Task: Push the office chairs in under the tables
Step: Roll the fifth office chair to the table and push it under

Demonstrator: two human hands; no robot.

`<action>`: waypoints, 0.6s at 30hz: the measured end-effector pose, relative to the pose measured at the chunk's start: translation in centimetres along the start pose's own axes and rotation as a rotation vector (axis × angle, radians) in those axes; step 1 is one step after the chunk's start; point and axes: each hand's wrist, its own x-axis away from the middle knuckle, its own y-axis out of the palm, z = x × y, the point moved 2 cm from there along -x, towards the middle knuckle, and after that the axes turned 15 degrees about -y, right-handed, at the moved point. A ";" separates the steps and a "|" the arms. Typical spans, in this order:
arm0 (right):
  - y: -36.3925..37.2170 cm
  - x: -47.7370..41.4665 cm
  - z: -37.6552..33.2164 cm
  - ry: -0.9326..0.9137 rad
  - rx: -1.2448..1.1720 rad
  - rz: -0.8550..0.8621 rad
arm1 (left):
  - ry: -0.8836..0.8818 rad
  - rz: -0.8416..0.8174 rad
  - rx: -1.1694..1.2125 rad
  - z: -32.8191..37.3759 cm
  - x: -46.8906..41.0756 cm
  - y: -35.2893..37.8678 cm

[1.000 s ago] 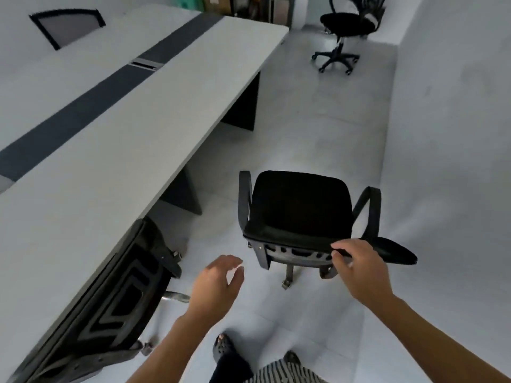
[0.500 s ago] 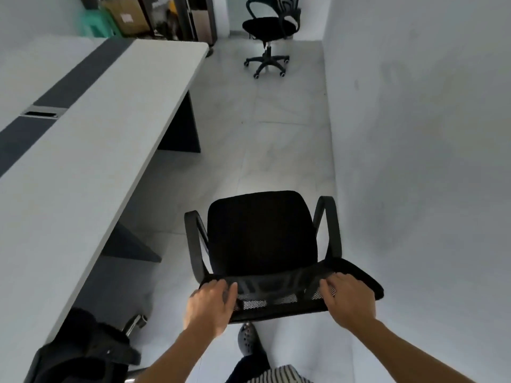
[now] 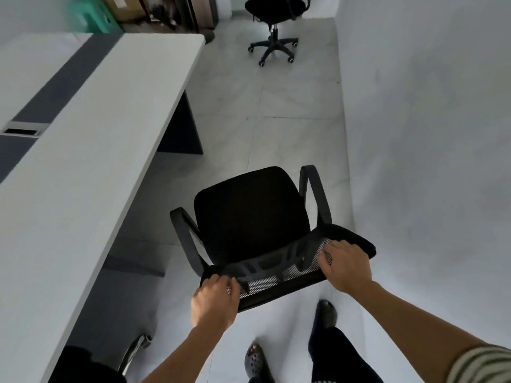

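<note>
Since 1 s ago the left hand (image 3: 214,301) has come onto the chair (image 3: 250,214)'s mesh back w/ the right hand (image 3: 345,268); both hands now curl over the top rim, gripping it. Chair has swung round, seat now angled toward the desk (image 3: 91,150), but sits in the aisle just beside it, not under yet. Looks ready for the push. 2nd chair (image 3: 272,12) stands far off by the back wall.

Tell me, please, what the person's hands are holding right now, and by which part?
Both hands grip the black office chair by the top edge of its mesh backrest: left hand near the left corner, right hand toward the right.
</note>
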 end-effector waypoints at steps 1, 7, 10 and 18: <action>0.1 -1.4 0.9 -0.021 -0.001 0.006 | -0.014 0.011 0.008 0.9 -0.9 -0.1; 0.9 -11.0 5.9 -0.174 -0.007 -0.018 | -0.211 0.050 0.115 6.0 -6.5 -1.4; 1.1 -15.7 7.9 -0.256 0.043 -0.081 | -0.315 0.078 0.169 8.2 -8.6 -1.7; 1.8 -25.8 11.4 -0.472 0.087 -0.159 | -0.493 0.100 0.267 12.6 -12.8 -2.0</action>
